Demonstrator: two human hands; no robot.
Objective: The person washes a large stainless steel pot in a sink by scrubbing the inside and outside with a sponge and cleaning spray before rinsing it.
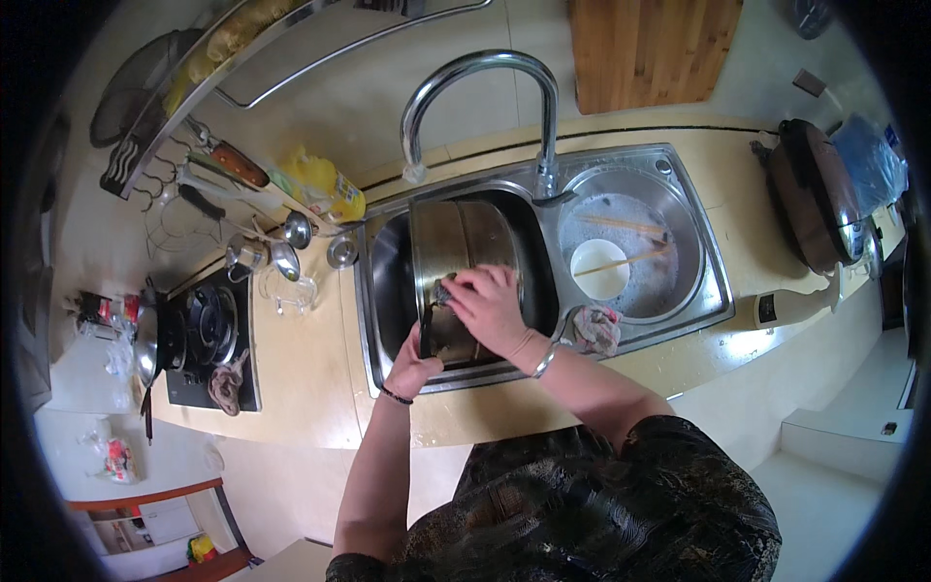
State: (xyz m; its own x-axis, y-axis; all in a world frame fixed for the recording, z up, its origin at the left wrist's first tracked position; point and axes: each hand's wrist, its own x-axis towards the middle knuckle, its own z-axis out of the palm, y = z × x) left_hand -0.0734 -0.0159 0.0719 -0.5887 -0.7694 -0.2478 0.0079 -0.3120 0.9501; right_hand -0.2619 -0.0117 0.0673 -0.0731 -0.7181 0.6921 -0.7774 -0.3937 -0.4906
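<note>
A large stainless-steel pot (pixel 465 233) lies tipped on its side in the left sink basin (pixel 537 269). My left hand (pixel 414 367) grips the pot near its handle, at the lower left. Pressed to the pot's outer wall, my right hand (pixel 491 302) holds a dark scouring pad (pixel 441 291), possibly steel wool. The pot's inside is turned away from view. In the round right basin (pixel 687 284), a white bowl (pixel 593 284) sits in soapy water, with chopsticks (pixel 622 224) in and beside it.
A chrome faucet (pixel 480 62) arches over the left basin. A crumpled cloth (pixel 598 329) rests on the sink's front rim. Leftward are a glass mug (pixel 289 291), hanging ladles (pixel 284 260) and a gas stove (pixel 211 327). At right lie a pale bottle (pixel 793 307) and a dark appliance (pixel 814 196).
</note>
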